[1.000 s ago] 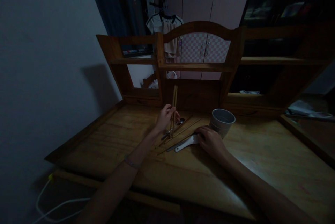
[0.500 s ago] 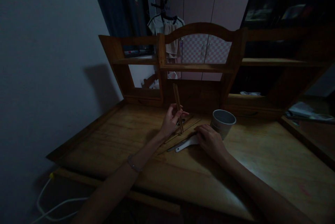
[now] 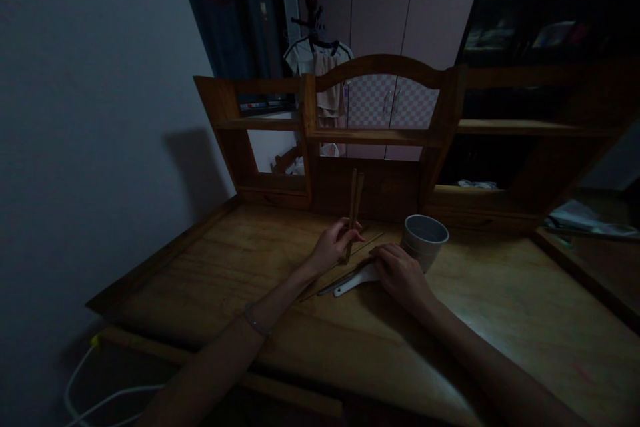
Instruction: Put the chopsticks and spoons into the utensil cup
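My left hand [image 3: 334, 246] pinches a pair of wooden chopsticks [image 3: 355, 204] and holds them nearly upright, tips down on the wooden desk [image 3: 230, 267]. My right hand [image 3: 400, 272] lies palm down over the handle end of a white spoon [image 3: 353, 282] lying on the desk, fingers slightly curled. A grey metal utensil lies alongside the spoon. A single loose chopstick [image 3: 367, 243] lies on the desk behind my hands. A grey cup [image 3: 424, 238] stands upright just right of my right hand.
A wooden shelf unit [image 3: 380, 134] rises along the back of the desk. A raised wooden rim [image 3: 155, 260] borders the desk's left edge, beside a white wall. A white cable [image 3: 100, 400] hangs at the lower left. Papers [image 3: 585, 220] lie at the far right.
My left hand has carried the chopsticks rightwards, towards the cup, keeping them about upright. The right hand has stayed on the white spoon.
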Demonstrator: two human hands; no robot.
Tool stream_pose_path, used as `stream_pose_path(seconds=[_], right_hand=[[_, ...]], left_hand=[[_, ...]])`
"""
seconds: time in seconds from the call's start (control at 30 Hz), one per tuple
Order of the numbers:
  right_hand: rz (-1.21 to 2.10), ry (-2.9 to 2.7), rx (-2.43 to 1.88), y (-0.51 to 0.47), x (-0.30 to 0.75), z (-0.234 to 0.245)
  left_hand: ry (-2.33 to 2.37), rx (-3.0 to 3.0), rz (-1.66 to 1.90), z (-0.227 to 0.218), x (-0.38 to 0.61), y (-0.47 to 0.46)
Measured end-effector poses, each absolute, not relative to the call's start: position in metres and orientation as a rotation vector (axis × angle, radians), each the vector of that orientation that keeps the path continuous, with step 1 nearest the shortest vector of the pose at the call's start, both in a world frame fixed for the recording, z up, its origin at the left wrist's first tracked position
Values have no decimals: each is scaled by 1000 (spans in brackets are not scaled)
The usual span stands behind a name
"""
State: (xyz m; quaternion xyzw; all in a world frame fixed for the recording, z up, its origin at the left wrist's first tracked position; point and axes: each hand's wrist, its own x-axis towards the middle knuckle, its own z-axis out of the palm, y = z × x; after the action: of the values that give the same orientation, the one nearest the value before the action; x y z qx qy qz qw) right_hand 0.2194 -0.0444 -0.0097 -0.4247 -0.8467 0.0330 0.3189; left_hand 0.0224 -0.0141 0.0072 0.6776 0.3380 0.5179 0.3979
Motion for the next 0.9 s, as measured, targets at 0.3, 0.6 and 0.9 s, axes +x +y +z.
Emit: stream_pose_path(seconds=[0.3,0.6,0.9], right_hand=[[100,-2232,-1124,-44,221,-8],[96,-2236,-1125,-44,221,-8],[88,-2211,-1133,-44,222,-8]], left_hand=[[859,1666,1311,9,25,-19],[893,1728,1315,11,24,-21],[1235,2024,993,2,15,-17]])
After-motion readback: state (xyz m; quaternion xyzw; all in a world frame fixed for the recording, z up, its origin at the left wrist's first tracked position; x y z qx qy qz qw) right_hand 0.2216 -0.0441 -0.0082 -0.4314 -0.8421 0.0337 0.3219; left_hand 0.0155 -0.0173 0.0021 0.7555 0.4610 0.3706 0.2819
